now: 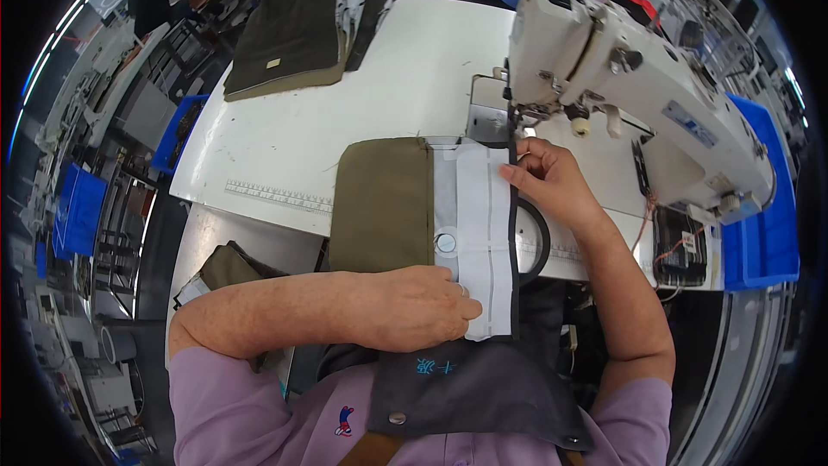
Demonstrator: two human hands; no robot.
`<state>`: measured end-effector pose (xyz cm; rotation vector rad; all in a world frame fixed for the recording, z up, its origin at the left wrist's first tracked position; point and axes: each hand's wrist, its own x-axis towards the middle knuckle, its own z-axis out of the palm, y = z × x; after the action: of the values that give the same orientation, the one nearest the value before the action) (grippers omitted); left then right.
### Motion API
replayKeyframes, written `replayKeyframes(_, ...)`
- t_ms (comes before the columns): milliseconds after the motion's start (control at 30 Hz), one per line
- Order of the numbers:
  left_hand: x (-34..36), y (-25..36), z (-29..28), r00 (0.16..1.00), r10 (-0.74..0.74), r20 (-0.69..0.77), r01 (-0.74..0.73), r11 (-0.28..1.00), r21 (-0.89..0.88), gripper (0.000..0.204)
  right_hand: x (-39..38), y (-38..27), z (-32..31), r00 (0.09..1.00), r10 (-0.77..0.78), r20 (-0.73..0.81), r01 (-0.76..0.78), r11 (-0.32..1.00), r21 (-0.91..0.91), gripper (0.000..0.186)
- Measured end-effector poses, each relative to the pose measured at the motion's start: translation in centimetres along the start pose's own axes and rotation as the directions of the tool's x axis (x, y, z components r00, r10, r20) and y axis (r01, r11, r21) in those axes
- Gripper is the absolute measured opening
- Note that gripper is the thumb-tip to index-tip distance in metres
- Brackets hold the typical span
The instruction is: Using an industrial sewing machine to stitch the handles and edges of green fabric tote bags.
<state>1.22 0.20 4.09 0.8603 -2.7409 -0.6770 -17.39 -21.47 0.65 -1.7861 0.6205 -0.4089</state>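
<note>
Bag [384, 198], lying over the surface's [414, 78] near edge by the machine [595, 43], is prob. light & floppy, stiffer along the white strip [485, 242], best held there, w/ L hand [414, 306] pinching its lower end, R hand [552, 181] its upper right edge.

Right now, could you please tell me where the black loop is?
In the head view, the black loop sticks out right of the white strip, below the right hand.

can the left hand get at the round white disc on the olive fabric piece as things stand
Most likely yes: the left hand lies on the fabric piece just on the near side of the disc, and nothing visible covers it.
</note>
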Motion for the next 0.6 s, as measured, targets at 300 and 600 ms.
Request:
replayKeyframes(300,1.4,0.7,-3.5,0.997,-0.071,0.022,0.074,0.985,-0.158,0.014,-4.7,1.7,-2.5,0.988,-0.016,-0.151,0.044,0.982,0.182,0.016)
replayKeyframes(600,-7.0,2.3,-8.1,0.022,-0.65,-0.759,0.056,0.759,-0.649,0.042,-5.8,2.2,-2.5,0.967,-0.188,-0.172,0.223,0.951,0.212,0.031)
